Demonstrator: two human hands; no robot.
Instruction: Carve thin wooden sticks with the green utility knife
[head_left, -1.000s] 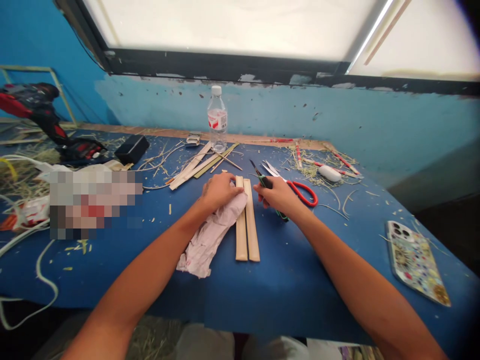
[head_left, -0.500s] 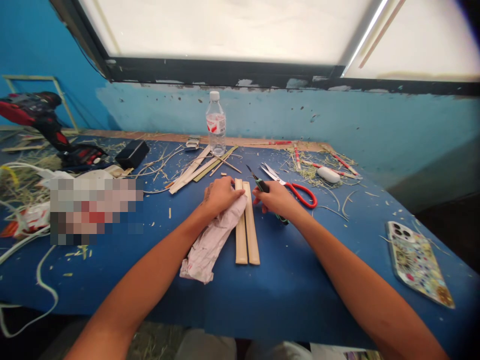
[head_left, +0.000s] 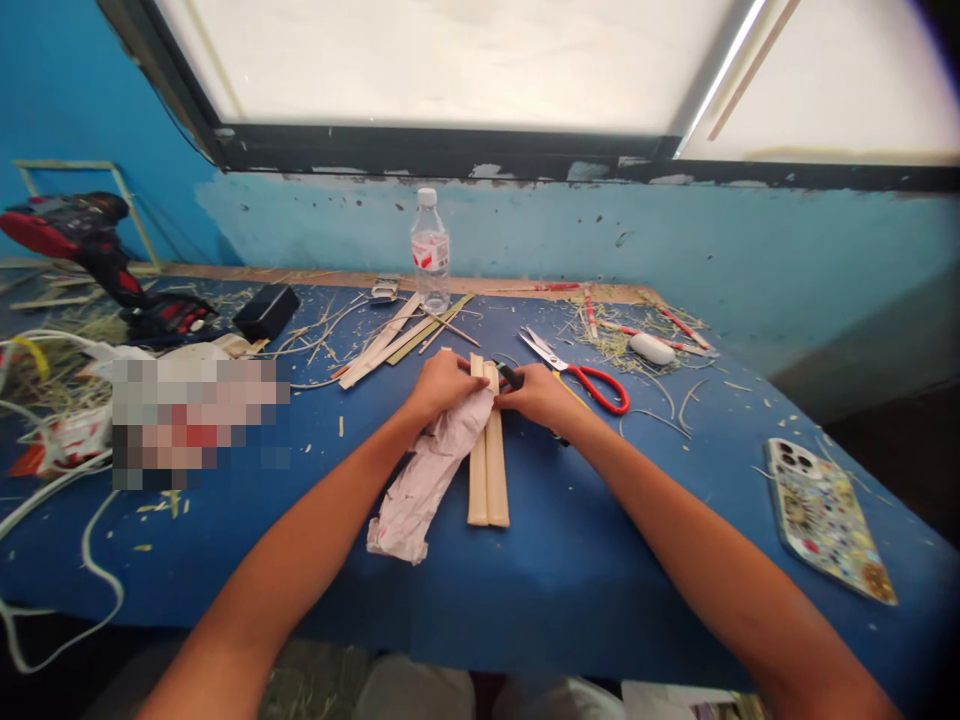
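Note:
My left hand (head_left: 444,385) is closed on one end of a crumpled pinkish-white paper (head_left: 431,480), its thumb lying at the top of the left bamboo strip (head_left: 478,470). Against that strip lies a second, similar bamboo strip (head_left: 495,470), both lengthwise on the table. In my right hand (head_left: 541,395) is a knife (head_left: 511,376) with a dark green and black handle; its blade points up and left near the strips' far ends. The fingers of this hand also touch the right strip. Red-handled scissors (head_left: 574,370) lie open just beyond my right hand.
Behind my hands stand a water bottle (head_left: 430,250) and loose bamboo pieces (head_left: 382,345). A cordless drill (head_left: 97,250), a black box (head_left: 266,312) and white cables (head_left: 105,570) occupy the left. On the right are a phone (head_left: 829,520) and a white oval object (head_left: 651,348).
The right hand has moved left to the strips with the knife. The gap between the two strips has closed, the right one now lying against the left.

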